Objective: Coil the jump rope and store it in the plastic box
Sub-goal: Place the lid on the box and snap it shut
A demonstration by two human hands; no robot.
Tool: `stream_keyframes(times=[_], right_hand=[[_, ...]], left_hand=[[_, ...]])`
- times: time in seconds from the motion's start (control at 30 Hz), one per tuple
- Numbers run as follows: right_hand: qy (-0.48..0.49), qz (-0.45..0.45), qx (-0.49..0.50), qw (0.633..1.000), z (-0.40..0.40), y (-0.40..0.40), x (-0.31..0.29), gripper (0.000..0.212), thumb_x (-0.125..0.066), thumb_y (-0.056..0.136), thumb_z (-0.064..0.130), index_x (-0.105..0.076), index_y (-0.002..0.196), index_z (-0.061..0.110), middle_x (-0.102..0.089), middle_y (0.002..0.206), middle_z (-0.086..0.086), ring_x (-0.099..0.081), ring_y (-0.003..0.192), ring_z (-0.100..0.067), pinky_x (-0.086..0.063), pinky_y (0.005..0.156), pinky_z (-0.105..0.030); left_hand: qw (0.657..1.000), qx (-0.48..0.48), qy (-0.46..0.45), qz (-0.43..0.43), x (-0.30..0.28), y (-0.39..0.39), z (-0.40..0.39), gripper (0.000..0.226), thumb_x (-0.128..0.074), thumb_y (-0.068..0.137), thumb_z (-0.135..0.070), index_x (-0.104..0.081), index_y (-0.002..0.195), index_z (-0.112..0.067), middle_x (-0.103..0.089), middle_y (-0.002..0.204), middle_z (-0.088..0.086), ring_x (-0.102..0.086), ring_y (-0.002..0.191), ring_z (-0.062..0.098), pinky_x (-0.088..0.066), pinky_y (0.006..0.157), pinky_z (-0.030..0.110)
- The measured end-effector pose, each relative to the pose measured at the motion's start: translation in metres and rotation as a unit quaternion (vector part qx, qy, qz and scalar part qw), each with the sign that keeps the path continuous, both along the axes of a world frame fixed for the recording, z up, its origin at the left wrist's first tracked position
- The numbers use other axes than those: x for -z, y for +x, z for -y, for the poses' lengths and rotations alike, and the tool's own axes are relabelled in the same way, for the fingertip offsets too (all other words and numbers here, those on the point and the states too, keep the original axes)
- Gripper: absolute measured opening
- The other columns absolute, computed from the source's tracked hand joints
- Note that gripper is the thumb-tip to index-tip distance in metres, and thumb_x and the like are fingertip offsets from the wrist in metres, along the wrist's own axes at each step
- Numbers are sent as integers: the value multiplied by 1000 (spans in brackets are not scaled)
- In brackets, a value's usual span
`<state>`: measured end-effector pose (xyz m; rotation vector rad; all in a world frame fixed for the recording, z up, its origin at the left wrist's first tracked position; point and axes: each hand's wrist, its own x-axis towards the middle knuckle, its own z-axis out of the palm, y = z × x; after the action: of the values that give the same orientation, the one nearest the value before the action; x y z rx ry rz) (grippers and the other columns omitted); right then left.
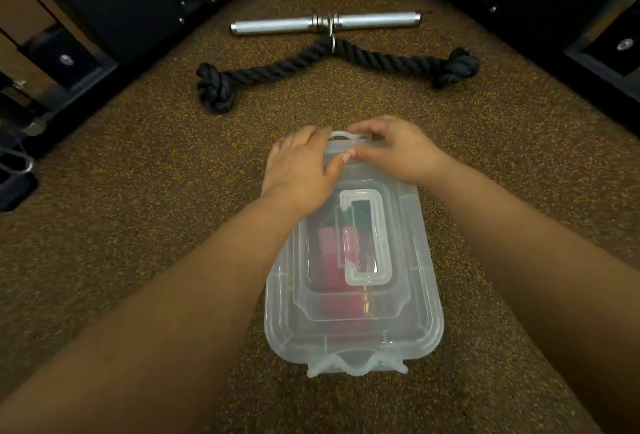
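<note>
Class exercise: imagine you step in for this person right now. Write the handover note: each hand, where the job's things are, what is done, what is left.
Left hand: on the far end of the lid, fingers over its edge.
Right hand: pinching the far latch.
Plastic box: on the floor, lid on. Red and green shapes show through the lid; whether they are the jump rope cannot be told.
Near latch: looks flipped out, not clipped.
Done: lid placed.
Left: clip the far latch, then probably the near one.
</note>
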<state>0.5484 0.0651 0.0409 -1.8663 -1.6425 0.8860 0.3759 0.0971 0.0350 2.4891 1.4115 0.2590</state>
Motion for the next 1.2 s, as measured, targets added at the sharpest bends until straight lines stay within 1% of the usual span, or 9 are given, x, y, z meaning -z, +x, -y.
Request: stream_keyframes(times=[0.1, 0.23, 0.37, 0.73, 0.8, 0.87, 0.97, 1.1, 1.2], right_hand=[[9, 114, -55, 992, 0, -3, -6, 53, -63, 86, 36, -50, 134, 16, -50, 135, -8, -45, 126, -22, -32, 102, -28], [-16, 166, -65, 984, -3, -9, -8, 54, -57, 89, 37, -46, 137, 13, -46, 138, -11, -42, 128, -27, -33, 107, -35], [17, 178, -54, 982, 1, -11, -9, 47, -61, 87, 34, -54, 128, 12, -54, 128, -10, -50, 119, -28, -41, 100, -39], [72, 155, 8, 985, 13, -21, -5, 33, -61, 87, 24, -64, 116, 10, -61, 120, -11, -55, 110, -29, -45, 92, -37], [75, 166, 12, 983, 20, -23, -4, 34, -56, 90, 23, -62, 121, 11, -60, 124, -10, -54, 115, -29, -44, 96, -36], [86, 199, 8, 976, 32, -28, -3, 38, -49, 92, 20, -57, 127, 10, -56, 132, -13, -50, 122, -32, -39, 103, -38], [88, 255, -29, 963, 64, -40, -5, 46, -43, 84, 23, -56, 126, 11, -54, 134, -19, -47, 126, -39, -36, 107, -51], [54, 267, -116, 955, 116, -51, -11, 55, -42, 79, 25, -50, 131, 12, -51, 135, -17, -44, 128, -38, -37, 106, -51], [39, 277, -122, 952, 139, -58, -15, 56, -53, 81, 22, -47, 136, 12, -52, 137, -14, -45, 131, -35, -34, 110, -47]], left_hand=[[999, -17, -10, 25, 0, 1, 0, 53, -44, 93, -38, -40, 140, -14, -45, 142, 7, -40, 131, 28, -27, 107, 39], [998, -43, -39, 24, -4, 4, -2, 50, -47, 93, -36, -43, 139, -16, -43, 139, 6, -38, 129, 29, -25, 108, 35], [994, -65, -67, 59, -5, 5, -4, 47, -54, 90, -36, -51, 133, -18, -47, 133, 5, -42, 123, 28, -31, 106, 34], [986, -83, -67, 131, -3, 4, 0, 37, -60, 88, -24, -62, 123, -12, -54, 119, 11, -52, 112, 30, -40, 100, 38], [992, -67, -42, 94, -5, 2, 12, 41, -50, 93, -27, -53, 132, -15, -51, 130, 11, -47, 121, 31, -31, 109, 39], [998, -47, -31, 36, -8, 0, 33, 49, -38, 97, -31, -35, 144, -17, -33, 151, 10, -26, 141, 29, -9, 118, 38], [998, -24, -59, -11, -15, -10, 75, 57, -33, 97, -37, -18, 149, -21, -8, 160, 6, -2, 148, 21, 4, 118, 39], [995, -23, -89, -33, -26, -30, 129, 60, -36, 94, -42, -18, 148, -23, -13, 158, 1, -3, 147, 17, 6, 117, 42], [994, -12, -84, -75, -27, -39, 150, 63, -25, 91, -45, -15, 149, -20, -20, 157, 0, -10, 146, 16, 11, 113, 39]])
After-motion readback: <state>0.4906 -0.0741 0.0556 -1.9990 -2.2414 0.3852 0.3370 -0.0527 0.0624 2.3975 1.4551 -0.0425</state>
